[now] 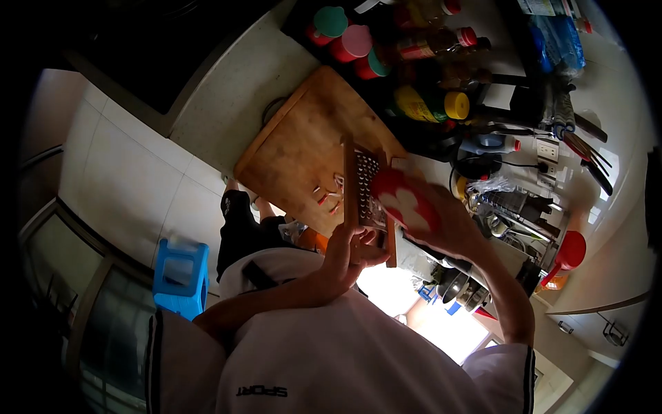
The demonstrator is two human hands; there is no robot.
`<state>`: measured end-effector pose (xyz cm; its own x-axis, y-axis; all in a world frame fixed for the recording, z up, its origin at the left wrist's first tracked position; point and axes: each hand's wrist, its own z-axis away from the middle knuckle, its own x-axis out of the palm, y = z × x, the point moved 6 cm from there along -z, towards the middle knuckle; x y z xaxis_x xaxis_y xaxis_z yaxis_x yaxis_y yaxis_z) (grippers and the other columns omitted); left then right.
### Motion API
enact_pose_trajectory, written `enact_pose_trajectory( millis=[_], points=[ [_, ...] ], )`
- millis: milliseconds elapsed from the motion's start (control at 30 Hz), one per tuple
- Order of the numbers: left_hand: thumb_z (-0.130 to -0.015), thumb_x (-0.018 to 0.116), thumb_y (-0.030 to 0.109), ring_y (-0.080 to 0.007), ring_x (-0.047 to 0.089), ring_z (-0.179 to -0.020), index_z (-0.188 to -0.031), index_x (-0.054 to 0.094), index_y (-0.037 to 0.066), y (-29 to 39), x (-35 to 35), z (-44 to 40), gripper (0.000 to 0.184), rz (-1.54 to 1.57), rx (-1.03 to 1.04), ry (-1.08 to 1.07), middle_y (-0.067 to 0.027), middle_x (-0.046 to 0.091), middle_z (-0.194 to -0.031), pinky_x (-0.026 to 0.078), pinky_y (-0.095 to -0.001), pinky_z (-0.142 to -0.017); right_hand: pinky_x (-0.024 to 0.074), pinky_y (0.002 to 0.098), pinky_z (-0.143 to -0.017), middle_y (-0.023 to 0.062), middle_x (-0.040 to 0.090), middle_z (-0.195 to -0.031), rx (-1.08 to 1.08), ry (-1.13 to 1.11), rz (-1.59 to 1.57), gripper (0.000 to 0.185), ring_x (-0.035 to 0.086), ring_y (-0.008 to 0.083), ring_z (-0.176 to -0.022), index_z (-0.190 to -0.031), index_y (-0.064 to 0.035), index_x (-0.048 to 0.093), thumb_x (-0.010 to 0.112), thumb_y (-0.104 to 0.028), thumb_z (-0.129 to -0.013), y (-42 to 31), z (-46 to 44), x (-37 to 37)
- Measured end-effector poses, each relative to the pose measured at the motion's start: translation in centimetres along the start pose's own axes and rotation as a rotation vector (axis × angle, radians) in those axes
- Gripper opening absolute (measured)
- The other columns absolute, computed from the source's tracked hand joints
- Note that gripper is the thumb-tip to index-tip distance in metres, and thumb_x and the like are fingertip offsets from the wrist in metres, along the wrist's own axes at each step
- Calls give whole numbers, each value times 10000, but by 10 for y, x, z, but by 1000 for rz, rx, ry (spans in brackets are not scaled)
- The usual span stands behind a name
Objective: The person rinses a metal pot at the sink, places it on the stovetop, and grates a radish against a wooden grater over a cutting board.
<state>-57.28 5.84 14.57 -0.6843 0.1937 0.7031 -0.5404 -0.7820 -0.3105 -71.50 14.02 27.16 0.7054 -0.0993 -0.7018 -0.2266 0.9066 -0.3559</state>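
Observation:
My right hand (452, 221) is wrapped round a large red vegetable with white patches (407, 203), perhaps a radish, beside the grater's holed face. The grater (367, 183) has a wooden frame and a metal plate and is tilted over the wooden cutting board (293, 152). At its near end, my left hand (348, 254) grips the frame with bent fingers. Several small red and white scraps (323, 199) lie on the board, left of the grater. The lower end of the grater is partly hidden by my left hand.
Behind the board stand lidded jars (355, 43), bottles and a yellow-capped container (427, 105). Knives and utensils (586, 155) hang on the right wall, above a dish rack (524, 214). On the floor at left is a blue stool (181, 276); a stove (131, 62) is at upper left.

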Motion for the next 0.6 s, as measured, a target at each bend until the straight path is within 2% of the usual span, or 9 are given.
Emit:
enact_pose_trajectory(
  millis=[100,200,300,400,500,600],
  points=[
    [-816,558,239,-397,601,-936,-1031,461,27,2,-5,0,317,-9,-29,66,-77,414,-917,454,-539,-933,488,435,-898,246,513,-1195,-19,39,20,846,569,398,-1034,-1395,-182,340,752,-269,-661,7,10,18],
    [-817,559,259,-396,605,-913,-1023,463,31,-6,-18,-2,322,7,-58,121,-76,429,-915,457,-537,-929,486,436,-890,252,516,-1186,192,125,65,842,556,391,-1055,-1393,-177,346,750,-268,-660,51,-47,39],
    [-816,557,244,-347,617,-810,-931,398,33,-2,-5,1,289,25,-62,52,-74,392,-876,493,-515,-866,491,441,-862,257,508,-1190,95,101,-28,845,549,388,-1055,-1394,-179,344,752,-278,-660,47,-58,26],
    [-818,562,271,-365,617,-833,-911,400,26,-5,-12,-2,308,36,-68,79,-76,389,-854,478,-520,-881,500,444,-828,259,496,-1204,88,59,48,842,561,387,-1027,-1389,-184,345,756,-283,-662,26,-28,11],
    [-823,566,279,-351,618,-808,-896,412,41,0,-8,-1,293,47,-80,68,-71,396,-821,480,-515,-861,500,443,-834,250,488,-1219,-91,-3,36,830,546,387,-1048,-1384,-190,344,754,-272,-667,-6,9,2],
    [-830,562,269,-337,615,-781,-886,426,58,-3,-17,-5,257,16,-60,101,-63,400,-793,483,-505,-836,490,444,-854,239,482,-1236,-15,103,93,816,524,383,-1084,-1377,-184,356,753,-251,-667,2,-5,31]
  ],
)
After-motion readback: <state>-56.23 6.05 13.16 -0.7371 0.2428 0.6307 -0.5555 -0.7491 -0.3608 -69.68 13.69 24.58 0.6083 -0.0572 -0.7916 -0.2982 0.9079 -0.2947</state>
